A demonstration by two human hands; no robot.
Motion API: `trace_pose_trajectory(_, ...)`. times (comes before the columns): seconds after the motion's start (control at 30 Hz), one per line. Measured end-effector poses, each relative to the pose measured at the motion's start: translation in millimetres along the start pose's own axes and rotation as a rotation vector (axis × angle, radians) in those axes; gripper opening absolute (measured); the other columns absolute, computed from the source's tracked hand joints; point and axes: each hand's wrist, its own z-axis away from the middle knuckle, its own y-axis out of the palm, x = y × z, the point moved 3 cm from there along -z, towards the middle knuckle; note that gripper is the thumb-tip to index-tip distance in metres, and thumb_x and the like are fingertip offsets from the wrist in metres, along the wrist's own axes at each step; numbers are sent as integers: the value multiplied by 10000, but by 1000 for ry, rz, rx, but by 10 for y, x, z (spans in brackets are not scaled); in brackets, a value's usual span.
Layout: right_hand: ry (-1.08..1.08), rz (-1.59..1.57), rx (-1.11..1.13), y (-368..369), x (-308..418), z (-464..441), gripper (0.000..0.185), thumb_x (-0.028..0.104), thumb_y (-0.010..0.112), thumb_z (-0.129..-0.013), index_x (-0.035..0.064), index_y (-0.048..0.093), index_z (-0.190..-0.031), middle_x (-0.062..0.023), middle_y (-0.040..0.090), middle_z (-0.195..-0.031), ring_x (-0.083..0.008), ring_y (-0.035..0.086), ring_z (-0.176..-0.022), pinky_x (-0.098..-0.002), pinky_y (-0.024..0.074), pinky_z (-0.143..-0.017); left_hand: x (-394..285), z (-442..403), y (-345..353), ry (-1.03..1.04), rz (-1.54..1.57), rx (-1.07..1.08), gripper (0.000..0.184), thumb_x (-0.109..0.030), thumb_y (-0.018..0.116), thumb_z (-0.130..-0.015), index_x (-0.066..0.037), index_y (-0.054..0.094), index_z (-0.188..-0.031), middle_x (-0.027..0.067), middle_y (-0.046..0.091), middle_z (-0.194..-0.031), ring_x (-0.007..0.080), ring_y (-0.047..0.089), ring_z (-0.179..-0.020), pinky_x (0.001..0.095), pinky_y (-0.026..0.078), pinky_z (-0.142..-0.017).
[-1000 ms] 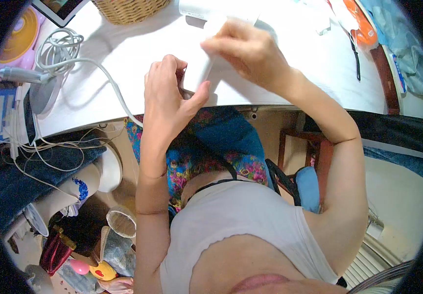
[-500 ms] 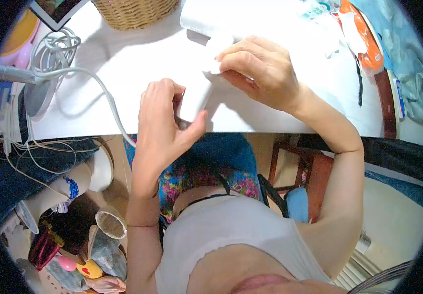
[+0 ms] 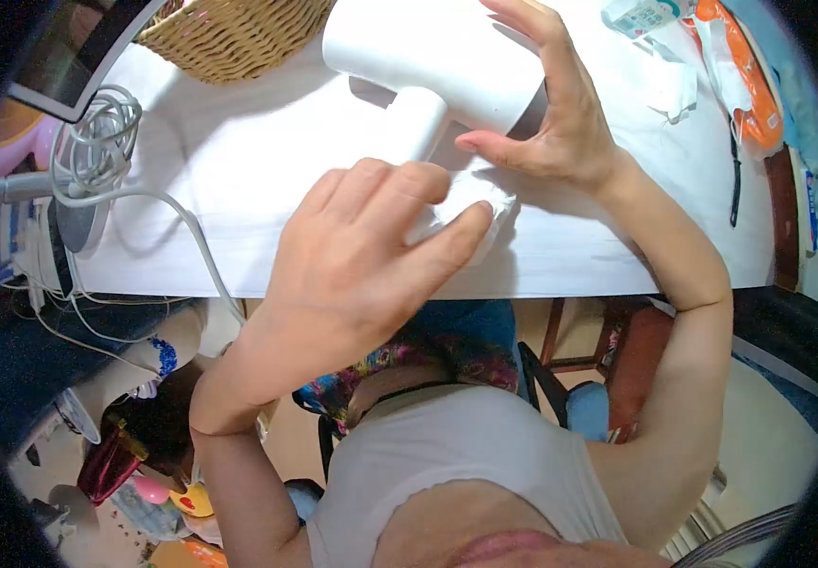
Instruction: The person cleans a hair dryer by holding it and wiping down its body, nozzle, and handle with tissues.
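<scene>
A large white cylindrical object lies on its side at the top centre, with a smaller white cylindrical part against its near side. My right hand is at the right end of the large cylinder, thumb and fingers spread apart, and holds nothing. My left hand is nearer the table's front edge, its fingers curled round a crumpled white tissue. Part of the tissue is hidden behind the fingers.
The white-covered table bears a wicker basket, a framed screen and a coiled grey cable. To the right lie another crumpled white piece, an orange packet and a thin black object.
My left hand has moved right and now has the white tissue. My right hand has let go of it, moved up to the large cylinder and spread its fingers. The view has shifted.
</scene>
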Motion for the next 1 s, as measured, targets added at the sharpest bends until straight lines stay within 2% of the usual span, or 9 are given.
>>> trace_pose_trajectory(0.1,1,-22,1,21,-12,5,947,277,851,-662,-16,315,-1386,-206,399,-1305,-314,459,-1198,-411,469,-978,-112,-102,71,113,-156,106,371,-185,697,-697,-109,663,-1058,48,556,-998,202,545,-879,277,416,-737)
trace_pose_trajectory(0.2,-66,-21,-30,49,-45,6,950,269,850,-660,-19,309,-1386,-204,408,-1294,-315,464,-1192,-413,460,-984,-161,-151,255,120,-188,343,331,-148,664,-717,-81,632,-1040,46,537,-946,193,547,-879,294,431,-724)
trace_pose_trajectory(0.33,-51,-49,-74,64,-44,2,933,255,837,-664,-18,310,-1383,-202,425,-1275,-317,474,-1181,-415,444,-987,-157,-137,231,91,69,398,268,-122,629,-745,-54,619,-1004,72,549,-923,227,582,-822,331,487,-670)
trace_pose_trajectory(0.37,-52,-40,-76,57,-39,-2,925,255,831,-666,-18,312,-1381,-203,431,-1268,-318,477,-1178,-414,440,-984,-144,-142,111,90,96,328,246,-59,651,-754,-50,648,-999,85,607,-942,230,624,-826,325,512,-665)
trace_pose_trajectory(0.47,-63,-24,-77,38,-37,-19,883,250,808,-674,-22,330,-1364,-207,452,-1238,-323,487,-1165,-407,428,-969,77,-100,-88,-42,22,-177,261,18,674,-750,-47,676,-1002,89,653,-987,216,656,-845,308,524,-687)
trace_pose_trajectory(0.53,-60,-44,-98,69,-46,-15,838,244,787,-679,-30,353,-1342,-212,470,-1205,-326,495,-1148,-400,419,-957,231,-206,-146,-70,-158,-178,299,72,678,-749,-45,683,-1024,82,667,-1002,199,664,-854,289,532,-697)
trace_pose_trajectory(0.77,-15,68,-111,42,-33,19,794,199,770,-657,-79,380,-1291,-224,478,-1160,-333,517,-1092,-385,426,-948,503,-395,-10,31,-60,-230,184,40,673,-798,-43,700,-960,79,683,-969,166,653,-757,267,515,-667)
trace_pose_trajectory(0.87,-32,40,-84,37,21,-4,784,188,773,-645,-83,387,-1272,-220,490,-1147,-335,533,-1068,-378,440,-931,472,-309,-64,-42,-5,-198,219,60,653,-734,-67,694,-908,76,667,-871,236,659,-744,307,516,-635)
trace_pose_trajectory(1.0,-43,-13,-53,56,101,-39,753,181,781,-635,-66,405,-1238,-201,506,-1106,-324,553,-1032,-375,461,-892,433,-17,-125,-130,147,-130,226,82,651,-712,-41,698,-896,119,661,-860,233,657,-762,293,513,-652)
